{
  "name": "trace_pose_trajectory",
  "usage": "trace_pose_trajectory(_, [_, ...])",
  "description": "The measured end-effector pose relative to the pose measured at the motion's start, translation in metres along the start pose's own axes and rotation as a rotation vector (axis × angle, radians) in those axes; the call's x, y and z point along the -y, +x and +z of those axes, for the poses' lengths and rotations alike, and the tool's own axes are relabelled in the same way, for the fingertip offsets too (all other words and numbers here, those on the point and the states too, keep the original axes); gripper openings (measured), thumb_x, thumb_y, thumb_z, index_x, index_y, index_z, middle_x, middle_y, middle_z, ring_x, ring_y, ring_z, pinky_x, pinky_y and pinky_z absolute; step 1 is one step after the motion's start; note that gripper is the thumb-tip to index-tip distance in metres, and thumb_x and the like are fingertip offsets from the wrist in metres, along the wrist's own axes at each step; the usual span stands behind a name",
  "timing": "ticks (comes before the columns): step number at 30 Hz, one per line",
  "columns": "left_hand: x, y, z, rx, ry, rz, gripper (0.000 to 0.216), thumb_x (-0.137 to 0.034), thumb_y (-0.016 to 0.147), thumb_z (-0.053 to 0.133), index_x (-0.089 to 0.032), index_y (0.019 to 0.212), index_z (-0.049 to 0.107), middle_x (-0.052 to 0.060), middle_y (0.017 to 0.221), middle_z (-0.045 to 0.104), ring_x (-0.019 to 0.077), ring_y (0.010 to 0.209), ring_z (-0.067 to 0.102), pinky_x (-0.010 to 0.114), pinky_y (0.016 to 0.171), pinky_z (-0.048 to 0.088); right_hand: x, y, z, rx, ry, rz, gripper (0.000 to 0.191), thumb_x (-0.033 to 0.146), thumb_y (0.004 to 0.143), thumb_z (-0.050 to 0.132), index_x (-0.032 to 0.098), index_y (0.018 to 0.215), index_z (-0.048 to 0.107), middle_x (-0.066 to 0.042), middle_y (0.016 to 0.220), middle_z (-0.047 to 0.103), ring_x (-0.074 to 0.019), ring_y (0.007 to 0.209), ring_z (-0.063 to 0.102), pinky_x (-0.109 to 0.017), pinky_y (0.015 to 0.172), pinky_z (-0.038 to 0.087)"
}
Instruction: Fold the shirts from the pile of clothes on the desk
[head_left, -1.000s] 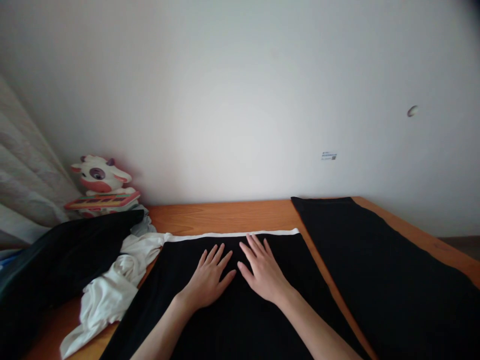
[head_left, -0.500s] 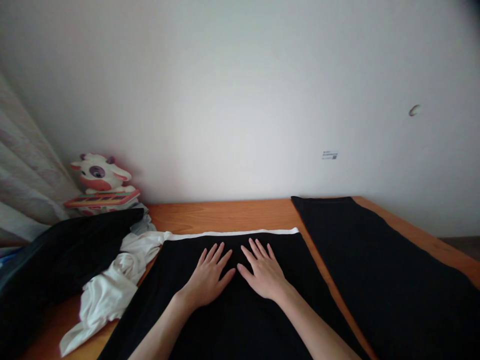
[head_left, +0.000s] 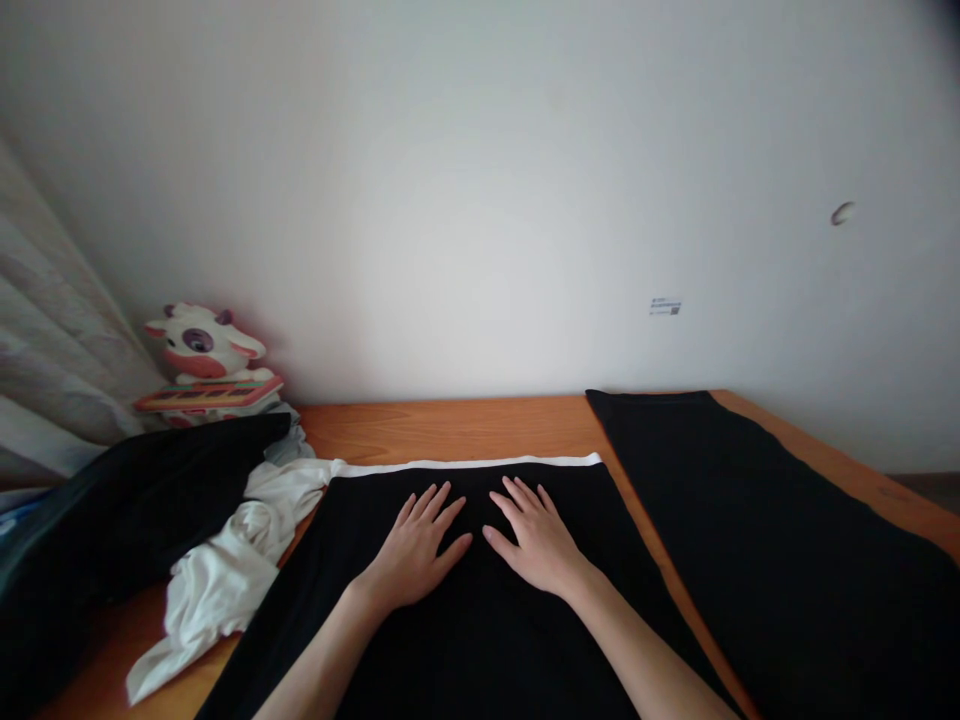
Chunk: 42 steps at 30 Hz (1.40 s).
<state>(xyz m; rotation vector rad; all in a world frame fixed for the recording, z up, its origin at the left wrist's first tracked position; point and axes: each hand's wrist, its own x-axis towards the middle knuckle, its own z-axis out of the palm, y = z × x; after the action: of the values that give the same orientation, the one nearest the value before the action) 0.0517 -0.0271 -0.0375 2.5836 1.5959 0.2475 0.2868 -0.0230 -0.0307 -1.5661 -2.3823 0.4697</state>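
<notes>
A black cloth garment [head_left: 465,650] with a white band [head_left: 465,464] along its far edge lies spread flat in front of me; its near end runs out of view. My left hand [head_left: 414,548] rests palm down on it, left of the middle, fingers spread. Just to the right, my right hand [head_left: 536,540] lies palm down on the same fabric, also with fingers apart. Both sets of fingertips point toward the white band without reaching it. Neither hand grips anything.
Another black cloth piece [head_left: 765,530] lies flat on the wooden table [head_left: 450,428] at right. At left are a crumpled white cloth [head_left: 221,585], a dark cloth heap [head_left: 127,510] and a cow toy with a keyboard [head_left: 210,365]. Behind stands a white wall [head_left: 480,200]; a curtain [head_left: 60,310] hangs left.
My right hand has slid slightly to the right, a little farther from the left one. The left hand is almost unmoved. The view has shifted slightly.
</notes>
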Motion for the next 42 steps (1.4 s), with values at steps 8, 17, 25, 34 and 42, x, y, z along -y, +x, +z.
trace_pose_trajectory(8, [-0.0005,-0.0002,-0.0016,0.008,-0.012,-0.005,0.064,-0.064,0.101,0.035,-0.028,0.153,0.044,0.01,0.164,0.033,0.0322,0.152,0.027,0.058,0.122,0.025,-0.0019,0.0011,0.0028,-0.013,-0.009,-0.014,0.066,0.059,0.101,0.033,0.02,0.152,0.045,-0.011,0.166,0.028,-0.028,0.154,0.02,-0.052,0.125,0.011])
trace_pose_trajectory(17, [-0.0047,-0.0009,-0.0058,0.029,-0.007,-0.009,0.065,-0.064,0.101,0.033,-0.027,0.154,0.043,0.011,0.164,0.032,0.0323,0.153,0.024,0.058,0.122,0.023,-0.0028,0.0014,0.004,-0.01,-0.017,-0.018,0.066,0.06,0.101,0.033,0.02,0.152,0.045,-0.011,0.166,0.028,-0.0279,0.155,0.019,-0.052,0.125,0.011])
trace_pose_trajectory(25, [-0.0041,-0.0008,-0.005,0.029,-0.01,-0.011,0.065,-0.064,0.101,0.033,-0.027,0.154,0.042,0.01,0.164,0.034,0.0325,0.153,0.024,0.058,0.122,0.023,-0.0014,0.0006,0.0013,0.01,-0.017,-0.011,0.067,0.06,0.101,0.031,0.02,0.153,0.044,-0.011,0.166,0.027,-0.027,0.155,0.018,-0.051,0.125,0.01])
trace_pose_trajectory(34, [-0.0046,-0.0013,-0.006,0.029,-0.011,-0.01,0.065,-0.065,0.101,0.031,-0.028,0.153,0.043,0.01,0.164,0.034,0.0322,0.153,0.025,0.058,0.122,0.024,-0.0011,0.0005,0.0015,0.01,-0.022,-0.01,0.066,0.059,0.102,0.031,0.021,0.153,0.044,-0.01,0.167,0.026,-0.0265,0.155,0.018,-0.05,0.126,0.009])
trace_pose_trajectory(42, [-0.0064,-0.0016,-0.0054,0.015,-0.009,-0.025,0.066,-0.066,0.101,0.032,-0.028,0.153,0.044,0.011,0.164,0.035,0.0325,0.152,0.028,0.058,0.121,0.025,-0.0016,0.0013,0.003,0.006,-0.022,-0.011,0.066,0.06,0.101,0.032,0.021,0.153,0.044,-0.011,0.166,0.027,-0.0267,0.155,0.018,-0.051,0.125,0.011])
